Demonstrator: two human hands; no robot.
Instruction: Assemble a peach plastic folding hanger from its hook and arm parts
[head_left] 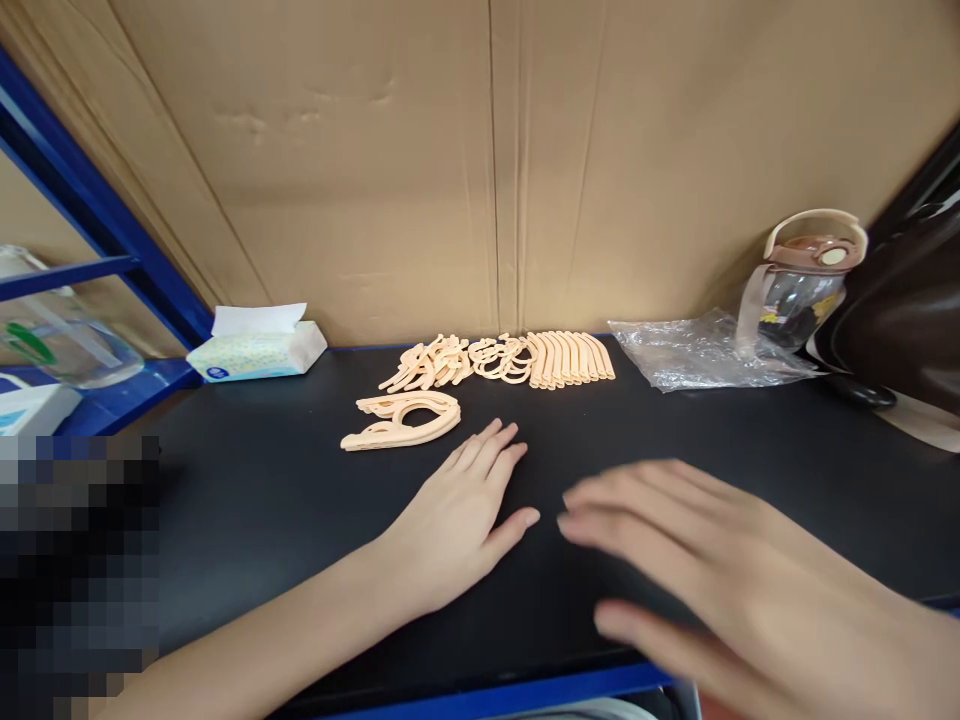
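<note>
My left hand [469,500] rests on the black tabletop with its fingers stretched forward and thumb apart, holding nothing. Just beyond its fingertips, to the left, lies a stack of folded cream plastic hangers [412,430]. My right hand [697,560] is raised above the table's right front, slightly blurred, fingers extended and nothing in it. Along the back lie cream plastic parts: a loose pile of curved arms [431,362], several hooked, ring-like pieces [501,358] and a neat row of curved arms [570,360].
A tissue pack [255,345] stands at the back left beside a blue metal frame [112,200]. Toward the back right are a crumpled clear plastic bag [682,350], a water bottle [802,290] and a dark bag [900,310]. Cardboard [360,180] forms the back wall.
</note>
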